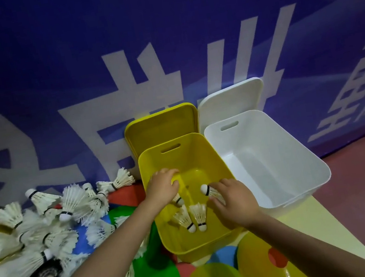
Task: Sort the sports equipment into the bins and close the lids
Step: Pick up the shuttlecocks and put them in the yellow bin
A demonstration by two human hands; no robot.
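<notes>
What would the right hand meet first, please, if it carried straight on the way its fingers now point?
The right hand, holding a shuttlecock, points up-left into the yellow bin. It would probably meet the left hand first, though depth is unclear; otherwise the bin's far wall.

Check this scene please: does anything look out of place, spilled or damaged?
Nothing looks damaged. The white feather shuttlecocks lie in a loose heap over the coloured flat cones, unsorted. The yellow plastic bin rests partly on those cones. The white plastic bin holds nothing visible.
</notes>
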